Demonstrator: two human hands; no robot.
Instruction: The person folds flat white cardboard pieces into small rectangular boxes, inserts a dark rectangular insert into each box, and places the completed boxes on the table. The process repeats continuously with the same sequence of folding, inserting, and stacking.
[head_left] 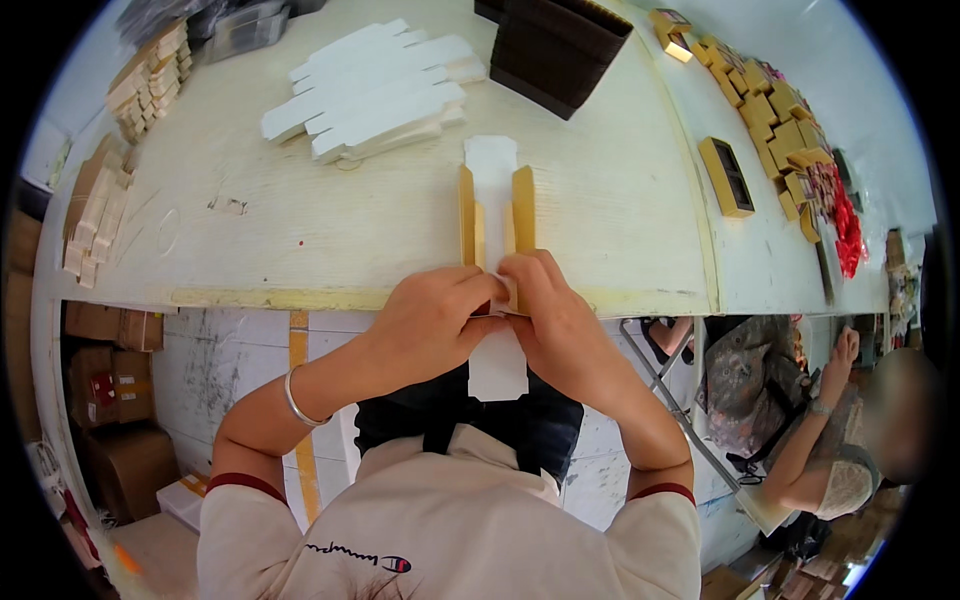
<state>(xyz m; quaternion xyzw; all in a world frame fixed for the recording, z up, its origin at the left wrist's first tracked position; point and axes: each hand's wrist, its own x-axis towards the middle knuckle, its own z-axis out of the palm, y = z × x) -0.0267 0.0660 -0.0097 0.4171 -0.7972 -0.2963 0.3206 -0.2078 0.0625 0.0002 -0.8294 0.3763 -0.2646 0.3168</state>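
Head view, and the gold-and-white carton (492, 185) sits part-folded at the near edge of the table (370, 230), its near end overhanging: gold side walls up, end flaps lying unfolded, so closing the ends looks like what's left. Left hand (432, 308) and right hand (548, 312) both pinch its near corners (exact fingertip contact is hidden). Long axis straight away from the body, far flap pointing between the white stack (380, 95) and the dark brown box (558, 52).
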